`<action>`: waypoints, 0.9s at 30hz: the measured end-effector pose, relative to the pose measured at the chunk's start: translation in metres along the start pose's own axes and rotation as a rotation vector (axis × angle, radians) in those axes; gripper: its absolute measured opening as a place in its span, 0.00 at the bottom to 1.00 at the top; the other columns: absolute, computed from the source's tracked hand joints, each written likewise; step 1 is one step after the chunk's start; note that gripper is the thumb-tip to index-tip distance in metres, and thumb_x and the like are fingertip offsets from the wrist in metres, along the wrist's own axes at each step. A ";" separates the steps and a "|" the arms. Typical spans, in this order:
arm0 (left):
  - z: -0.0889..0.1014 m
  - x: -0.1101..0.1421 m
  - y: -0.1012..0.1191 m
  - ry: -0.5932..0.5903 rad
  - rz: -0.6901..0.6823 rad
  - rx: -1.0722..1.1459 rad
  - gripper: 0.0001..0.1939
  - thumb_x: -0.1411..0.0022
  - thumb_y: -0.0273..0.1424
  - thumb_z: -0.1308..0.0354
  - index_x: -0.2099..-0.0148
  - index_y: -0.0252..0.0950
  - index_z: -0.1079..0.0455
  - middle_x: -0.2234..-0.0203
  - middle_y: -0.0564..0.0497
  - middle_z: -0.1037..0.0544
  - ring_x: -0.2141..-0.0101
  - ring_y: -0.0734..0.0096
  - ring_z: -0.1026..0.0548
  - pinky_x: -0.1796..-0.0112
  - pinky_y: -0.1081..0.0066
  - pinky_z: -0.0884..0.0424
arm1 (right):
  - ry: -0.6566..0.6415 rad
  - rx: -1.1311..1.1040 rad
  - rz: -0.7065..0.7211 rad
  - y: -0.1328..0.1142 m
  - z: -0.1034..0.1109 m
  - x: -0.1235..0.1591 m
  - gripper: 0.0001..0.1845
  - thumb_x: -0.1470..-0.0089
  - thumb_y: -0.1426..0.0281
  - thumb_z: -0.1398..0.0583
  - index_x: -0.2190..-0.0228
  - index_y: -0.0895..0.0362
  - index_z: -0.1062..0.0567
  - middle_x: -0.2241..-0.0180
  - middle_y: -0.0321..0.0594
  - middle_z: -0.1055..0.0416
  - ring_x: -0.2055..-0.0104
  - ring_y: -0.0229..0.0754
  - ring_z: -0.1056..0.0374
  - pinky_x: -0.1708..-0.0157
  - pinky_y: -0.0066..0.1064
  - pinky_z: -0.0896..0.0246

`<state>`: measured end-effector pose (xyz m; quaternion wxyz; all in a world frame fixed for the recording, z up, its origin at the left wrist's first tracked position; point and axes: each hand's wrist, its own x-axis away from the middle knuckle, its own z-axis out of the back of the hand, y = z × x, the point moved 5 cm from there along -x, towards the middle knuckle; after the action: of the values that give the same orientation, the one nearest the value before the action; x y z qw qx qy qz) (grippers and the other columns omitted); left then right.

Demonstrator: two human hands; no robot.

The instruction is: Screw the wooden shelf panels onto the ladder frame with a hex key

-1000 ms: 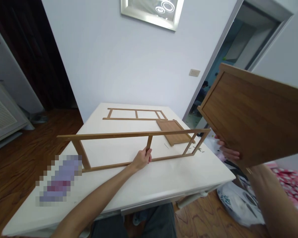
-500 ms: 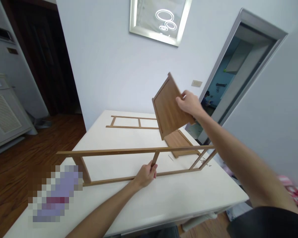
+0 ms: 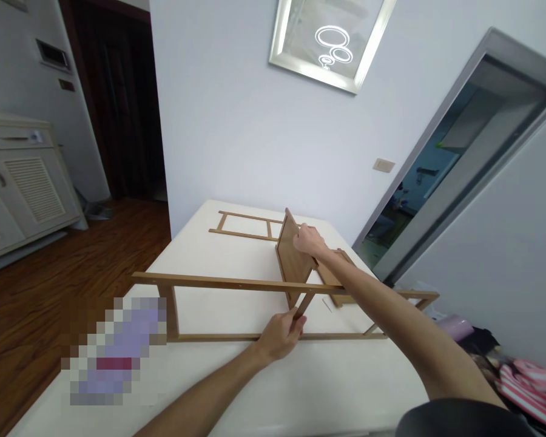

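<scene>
Left hand (image 3: 279, 337): in the head view, thumb and fingers wrap the middle crossbar (image 3: 306, 301) of the near frame.
Near frame (image 3: 218, 283): stands on its long edge on the table (image 3: 327, 376), one rail raised, the other down on the tabletop.
Right hand (image 3: 309, 241): pinches the raised board along its upper right edge.
Raised board (image 3: 291, 249): tilted on edge behind the near frame, its lower corner close to the crossbar and the left fingertips; whether they touch cannot be told.
Crossbar risk: the board's corner could knock or scrape the crossbar, or nip the left fingertips, if lowered off line.
Tipping risk: the near frame seems to depend on the left hand alone, so a loosened hold or a push from the board could topple it.
Right forearm risk: it reaches across above the raised rail and could catch it, also hiding part of the rail from sight.
Small rod (image 3: 327, 305): lies loose near the crossbar; a shifting lower rail could roll it away.
Far edges: the flat frame (image 3: 242, 235) lies behind the raised board, the flat board (image 3: 330, 276) just to its right, so swinging back or right looks tight.
Open room: white tabletop shows left of the raised board and in front of the lower rail.
Left end: the raised rail's tip appears near the table's left edge, close to a blurred-out thing (image 3: 122, 352).
</scene>
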<state>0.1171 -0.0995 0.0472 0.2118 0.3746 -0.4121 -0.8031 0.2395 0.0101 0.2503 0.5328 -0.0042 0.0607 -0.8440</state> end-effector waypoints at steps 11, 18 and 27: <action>0.013 -0.001 0.000 0.397 -0.181 -0.129 0.13 0.34 0.35 0.39 0.49 0.37 0.30 0.56 0.42 0.24 0.56 0.57 0.22 0.54 0.58 0.21 | -0.220 -0.188 -0.035 -0.010 0.006 0.025 0.22 0.32 0.59 0.36 0.43 0.57 0.27 0.45 0.46 0.27 0.50 0.47 0.25 0.52 0.45 0.24; 0.008 -0.006 0.003 0.497 -0.218 -0.112 0.42 0.44 0.20 0.41 0.28 0.35 0.48 0.35 0.34 0.33 0.31 0.46 0.37 0.34 0.42 0.35 | -0.344 -0.294 -0.008 -0.011 0.011 0.044 0.20 0.32 0.60 0.37 0.44 0.57 0.27 0.49 0.44 0.25 0.56 0.43 0.24 0.58 0.39 0.23; -0.003 -0.014 -0.004 0.540 -0.167 -0.035 0.39 0.34 0.23 0.42 0.25 0.40 0.47 0.29 0.38 0.37 0.28 0.50 0.39 0.30 0.47 0.39 | -0.380 -0.343 0.006 -0.014 0.008 0.058 0.21 0.31 0.59 0.38 0.43 0.57 0.28 0.51 0.44 0.25 0.58 0.42 0.24 0.60 0.37 0.23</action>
<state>0.1283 -0.0896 0.0486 0.2535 0.6039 -0.2946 -0.6959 0.2022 -0.0365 0.2563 0.5286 -0.2529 0.1020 -0.8039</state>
